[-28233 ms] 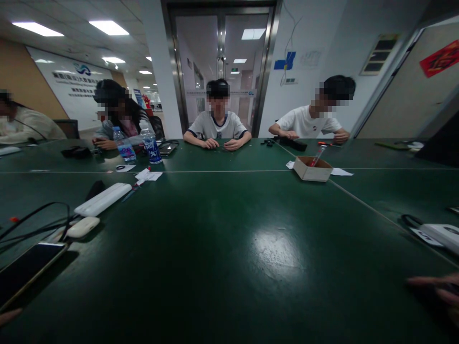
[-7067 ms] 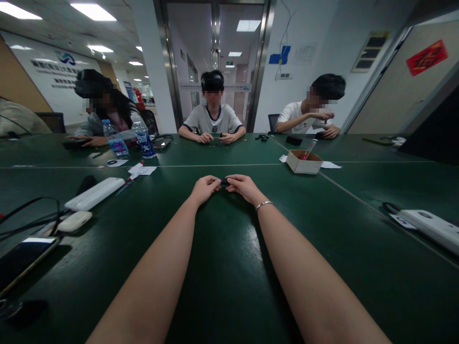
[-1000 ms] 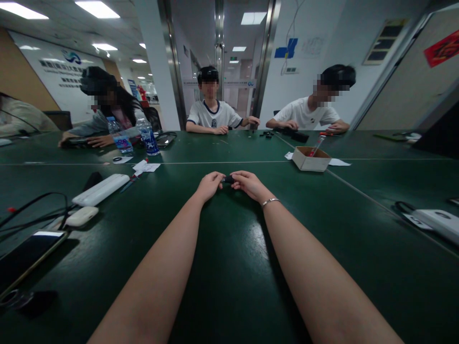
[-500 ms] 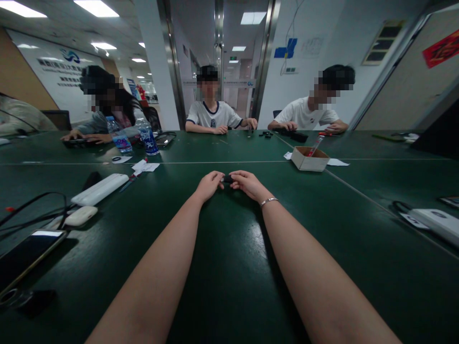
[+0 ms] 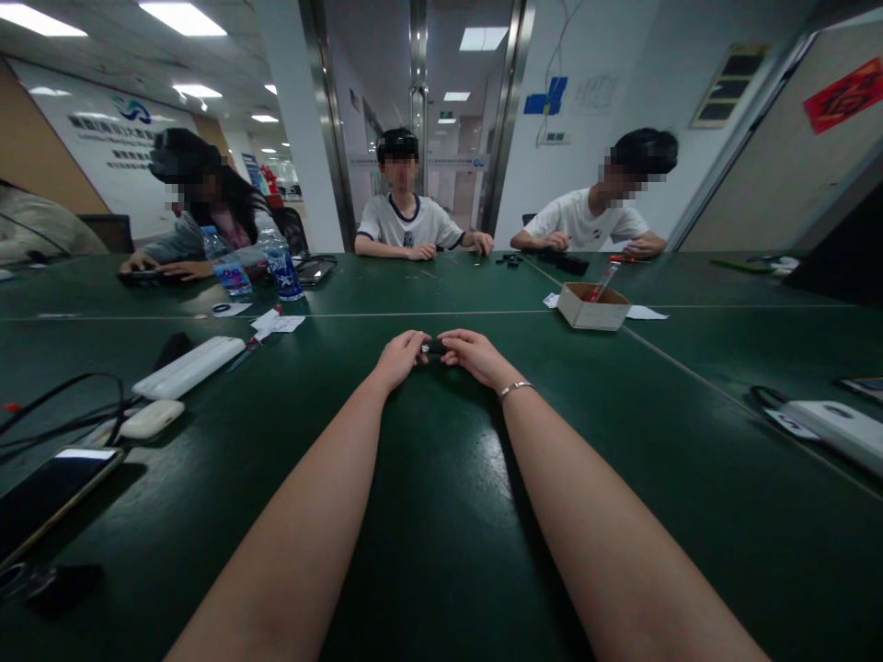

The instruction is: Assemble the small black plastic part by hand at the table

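Both my arms reach forward over the green table (image 5: 441,515). Between my fingertips is a small black object with a silvery end (image 5: 434,347), too small to name for sure. My left hand (image 5: 401,359) pinches its silvery end on the left. On the other side, my right hand (image 5: 477,354) grips the black end between thumb and fingers. A silver bracelet (image 5: 516,389) circles my right wrist. My fingers partly cover the object.
An open box (image 5: 593,313) with a red-tipped clear tube stands ahead right. Two water bottles (image 5: 281,267), a white power bank (image 5: 189,366), cables and a phone (image 5: 59,492) lie leftward. Another white device (image 5: 838,428) lies right. Several people sit across the table.
More of the object's silvery end shows between my hands. Both hands stay nearly in place. The view has shifted slightly.
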A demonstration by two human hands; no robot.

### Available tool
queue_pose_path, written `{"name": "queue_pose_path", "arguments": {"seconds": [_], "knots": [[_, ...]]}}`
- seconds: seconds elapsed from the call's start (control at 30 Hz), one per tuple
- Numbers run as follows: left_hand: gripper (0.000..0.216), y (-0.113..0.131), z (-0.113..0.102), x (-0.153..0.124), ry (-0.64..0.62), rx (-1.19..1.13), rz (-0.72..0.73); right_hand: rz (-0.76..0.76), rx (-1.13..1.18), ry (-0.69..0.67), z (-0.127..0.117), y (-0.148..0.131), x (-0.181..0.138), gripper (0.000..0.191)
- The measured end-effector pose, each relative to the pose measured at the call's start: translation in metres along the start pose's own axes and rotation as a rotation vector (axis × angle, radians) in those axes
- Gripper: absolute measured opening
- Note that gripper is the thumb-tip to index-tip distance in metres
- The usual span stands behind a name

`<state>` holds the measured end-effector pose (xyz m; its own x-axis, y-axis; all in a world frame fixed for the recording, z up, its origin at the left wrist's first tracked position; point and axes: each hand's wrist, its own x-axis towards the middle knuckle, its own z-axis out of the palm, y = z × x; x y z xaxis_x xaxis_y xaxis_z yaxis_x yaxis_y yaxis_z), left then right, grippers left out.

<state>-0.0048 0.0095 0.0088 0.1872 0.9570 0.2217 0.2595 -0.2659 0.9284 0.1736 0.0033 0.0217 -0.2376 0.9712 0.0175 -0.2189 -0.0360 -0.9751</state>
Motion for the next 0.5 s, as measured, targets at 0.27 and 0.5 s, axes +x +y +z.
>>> {"name": "queue_pose_path", "arguments": {"seconds": [0.27, 0.5], "knots": [[0.028, 0.0030, 0.0001, -0.0018, -0.009, 0.003, 0.012, -0.004, 0.009, -0.009, 0.0000, -0.0007, -0.0008, 0.012], [0.028, 0.0083, 0.0008, -0.0032, 0.028, -0.002, -0.034, -0.004, 0.018, -0.020, -0.0005, -0.0010, -0.0013, 0.013]]}}
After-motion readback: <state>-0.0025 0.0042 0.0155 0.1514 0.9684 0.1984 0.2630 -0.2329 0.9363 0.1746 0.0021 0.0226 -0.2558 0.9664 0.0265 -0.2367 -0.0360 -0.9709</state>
